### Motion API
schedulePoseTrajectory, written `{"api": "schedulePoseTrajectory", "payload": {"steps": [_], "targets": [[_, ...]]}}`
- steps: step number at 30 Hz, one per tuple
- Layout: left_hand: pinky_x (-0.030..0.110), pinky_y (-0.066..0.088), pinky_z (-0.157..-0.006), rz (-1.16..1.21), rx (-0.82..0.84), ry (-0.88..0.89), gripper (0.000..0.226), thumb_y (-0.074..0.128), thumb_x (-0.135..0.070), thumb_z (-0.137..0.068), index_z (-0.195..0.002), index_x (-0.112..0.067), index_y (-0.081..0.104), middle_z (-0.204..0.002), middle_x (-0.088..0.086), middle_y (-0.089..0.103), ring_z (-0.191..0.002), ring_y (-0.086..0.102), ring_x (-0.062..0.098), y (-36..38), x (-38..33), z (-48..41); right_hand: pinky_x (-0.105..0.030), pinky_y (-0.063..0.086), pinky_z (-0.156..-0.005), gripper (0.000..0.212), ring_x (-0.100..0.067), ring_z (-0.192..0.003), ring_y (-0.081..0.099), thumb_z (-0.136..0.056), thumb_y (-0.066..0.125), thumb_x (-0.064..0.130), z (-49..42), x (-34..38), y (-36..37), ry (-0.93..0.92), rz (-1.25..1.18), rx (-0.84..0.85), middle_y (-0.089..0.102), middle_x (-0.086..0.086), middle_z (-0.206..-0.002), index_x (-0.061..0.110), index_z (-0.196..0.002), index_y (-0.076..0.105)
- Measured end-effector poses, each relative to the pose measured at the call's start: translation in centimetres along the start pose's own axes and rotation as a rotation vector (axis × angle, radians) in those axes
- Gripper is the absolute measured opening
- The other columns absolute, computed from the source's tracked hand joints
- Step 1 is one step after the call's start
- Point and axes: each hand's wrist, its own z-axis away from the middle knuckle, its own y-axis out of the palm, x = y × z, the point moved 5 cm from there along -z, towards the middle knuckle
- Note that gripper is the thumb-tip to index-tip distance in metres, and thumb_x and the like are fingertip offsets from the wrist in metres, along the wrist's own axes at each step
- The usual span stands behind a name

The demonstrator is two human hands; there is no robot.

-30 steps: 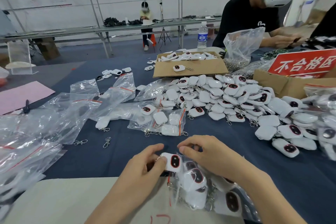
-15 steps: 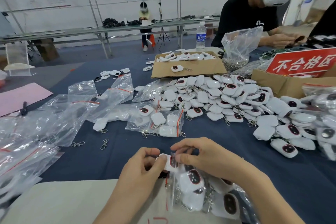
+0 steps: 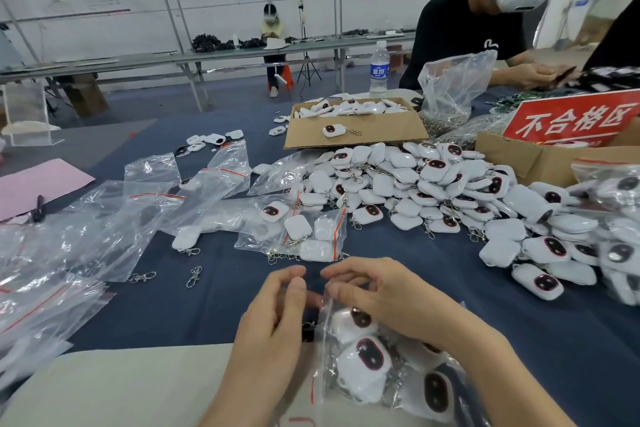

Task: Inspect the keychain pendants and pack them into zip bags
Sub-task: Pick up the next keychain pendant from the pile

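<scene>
A clear zip bag (image 3: 367,360) with several white keychain pendants, dark oval faces showing, lies at the table's near edge under my hands. My left hand (image 3: 273,322) and my right hand (image 3: 384,295) meet at the bag's open mouth, and each pinches its top edge with curled fingers. No pendant shows between my fingers. A big heap of loose white pendants (image 3: 415,184) spreads over the blue table to the right and beyond my hands. A second filled zip bag (image 3: 304,232) lies just past my hands.
Empty zip bags (image 3: 104,218) cover the left side, with two loose metal clasps (image 3: 194,276) near them. A cardboard box (image 3: 353,128) of pendants, a box with a red sign (image 3: 571,121) and a water bottle (image 3: 379,69) stand behind. A person in black (image 3: 467,28) works at far right.
The pendant I held at the bag's mouth has gone inside the bag. My fingers have closed together on the bag's top edge.
</scene>
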Motion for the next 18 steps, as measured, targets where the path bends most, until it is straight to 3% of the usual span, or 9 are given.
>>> {"api": "schedulePoseTrajectory", "payload": {"steps": [5, 8, 11, 15, 18], "targets": [[0.019, 0.052, -0.066, 0.106, -0.043, 0.011, 0.019, 0.049, -0.019, -0.105, -0.106, -0.028, 0.066, -0.085, -0.008, 0.075, -0.073, 0.066, 0.002, 0.0, -0.4, -3.3, -0.003, 0.043, -0.076, 0.015, 0.017, -0.095, 0.058, -0.098, 0.06, 0.038, 0.3, -1.0, -3.5, 0.052, 0.128, -0.272, 0.066, 0.034, -0.096, 0.051, -0.103, 0.066], [0.019, 0.051, -0.053, 0.228, -0.048, -0.067, 0.019, 0.047, -0.016, -0.105, -0.108, -0.024, 0.065, -0.076, -0.008, 0.072, -0.062, 0.062, 0.005, 1.4, -0.7, -5.6, -0.005, 0.036, -0.078, 0.022, 0.013, -0.1, 0.051, -0.1, 0.058, 0.032, 0.9, -2.7, -5.1, 0.122, 0.191, -0.451, 0.056, 0.027, -0.114, 0.043, -0.118, 0.064], [0.021, 0.051, -0.05, 0.254, -0.074, -0.074, 0.021, 0.045, -0.012, -0.105, -0.109, -0.022, 0.063, -0.072, -0.006, 0.069, -0.058, 0.059, 0.006, 2.3, -0.3, -6.5, -0.005, 0.038, -0.073, 0.032, 0.008, -0.102, 0.054, -0.099, 0.061, 0.03, 1.0, -4.0, -6.2, 0.198, 0.077, -0.548, 0.048, 0.013, -0.13, 0.036, -0.13, 0.058], [0.019, 0.05, -0.05, 0.227, -0.043, -0.051, 0.024, 0.045, -0.007, -0.102, -0.108, -0.022, 0.062, -0.067, -0.01, 0.068, -0.055, 0.058, 0.006, 2.6, 0.4, -6.8, -0.009, 0.041, -0.063, 0.049, 0.008, -0.094, 0.059, -0.097, 0.063, 0.034, 0.5, -5.0, -7.3, 0.285, 0.064, -0.605, 0.043, 0.007, -0.138, 0.033, -0.142, 0.046], [0.019, 0.05, -0.05, 0.245, -0.046, -0.05, 0.025, 0.044, -0.005, -0.101, -0.108, -0.02, 0.062, -0.066, -0.01, 0.068, -0.055, 0.058, 0.005, 2.5, 0.5, -7.1, -0.023, 0.04, -0.079, 0.066, -0.011, -0.1, 0.057, -0.094, 0.066, 0.04, -0.8, -4.7, -8.3, 0.356, 0.161, -0.666, 0.041, -0.005, -0.147, 0.026, -0.15, 0.035]]}}
